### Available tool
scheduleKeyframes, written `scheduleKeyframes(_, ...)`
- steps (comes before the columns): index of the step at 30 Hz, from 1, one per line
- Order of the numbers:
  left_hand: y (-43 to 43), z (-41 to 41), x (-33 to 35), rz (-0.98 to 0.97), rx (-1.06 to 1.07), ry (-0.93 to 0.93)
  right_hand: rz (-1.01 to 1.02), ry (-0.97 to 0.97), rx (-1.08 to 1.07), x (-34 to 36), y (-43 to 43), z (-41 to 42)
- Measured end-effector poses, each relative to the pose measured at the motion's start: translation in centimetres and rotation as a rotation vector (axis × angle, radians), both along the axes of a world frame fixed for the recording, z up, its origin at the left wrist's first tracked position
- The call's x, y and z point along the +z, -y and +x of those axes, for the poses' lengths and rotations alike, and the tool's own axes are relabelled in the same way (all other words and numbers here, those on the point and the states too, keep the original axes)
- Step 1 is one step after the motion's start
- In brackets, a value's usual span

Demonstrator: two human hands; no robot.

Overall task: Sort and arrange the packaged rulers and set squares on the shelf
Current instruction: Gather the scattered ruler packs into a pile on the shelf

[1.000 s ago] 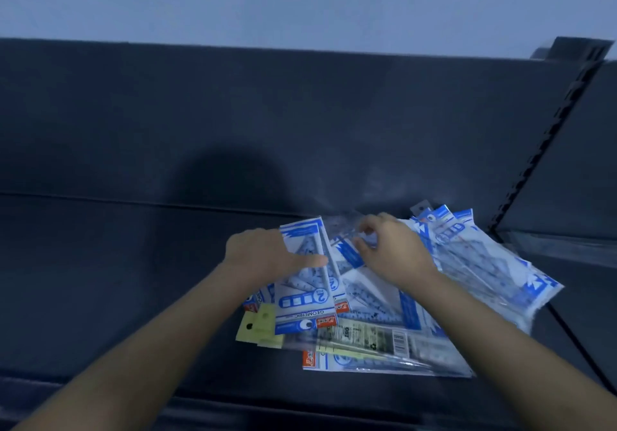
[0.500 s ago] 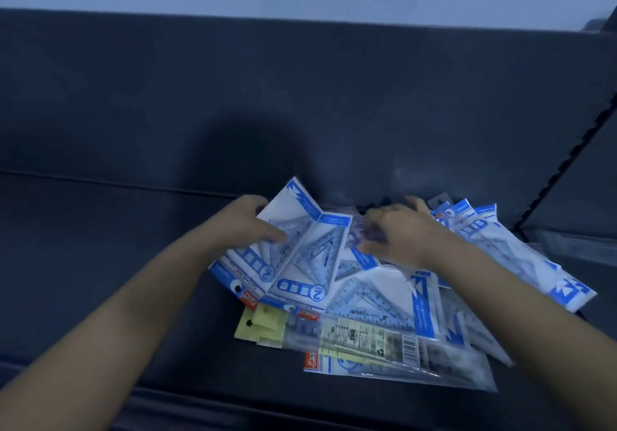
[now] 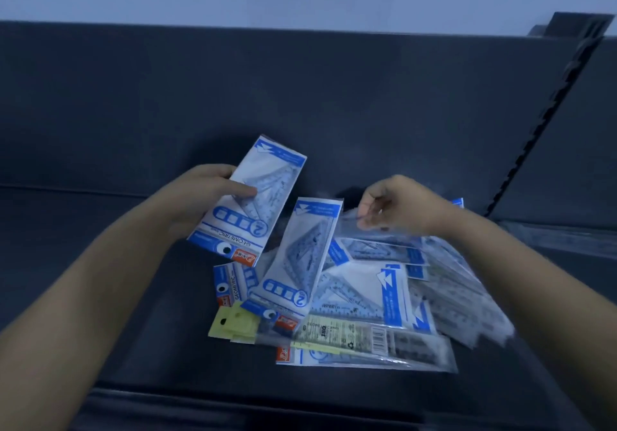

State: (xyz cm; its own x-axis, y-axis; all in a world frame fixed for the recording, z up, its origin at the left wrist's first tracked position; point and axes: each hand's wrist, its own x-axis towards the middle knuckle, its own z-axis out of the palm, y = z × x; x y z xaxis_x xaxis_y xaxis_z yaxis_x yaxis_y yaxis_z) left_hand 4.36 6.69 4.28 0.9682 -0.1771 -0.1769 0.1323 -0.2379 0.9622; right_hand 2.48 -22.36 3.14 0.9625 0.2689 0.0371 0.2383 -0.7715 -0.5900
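Below our hands lies the pile of packets [image 3: 350,297]; our left hand [image 3: 200,197] grips one set-square packet [image 3: 267,177] raised, our right hand [image 3: 397,203] pinches a clear packet [image 3: 354,230] atop the pile

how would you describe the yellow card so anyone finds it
On the dark shelf, find the pile of packs. At its front left corner a small yellow card sticks out. Its neighbours are blue and white; it is pale yellow with a dark hole.
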Motion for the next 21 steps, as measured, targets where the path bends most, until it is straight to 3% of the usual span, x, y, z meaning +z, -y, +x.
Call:
scheduleKeyframes(5, 3.7, -0.3, 1.1, -0.185, -0.132, 0.012, 0.249, -0.068, -0.168, 0.8, 4.9, -4.2)
scheduleKeyframes(11, 11.7, -0.6, 1.5, -0.141, -0.379, 0.046, 0.513, -0.027, -0.471, 0.8, 13.4, -10.5)
scheduleKeyframes(21, 27.6, -0.9, 1.1, -0.136, -0.604, -0.01, 0.516, -0.122, -0.558, -1.4, 31.6, -12.9)
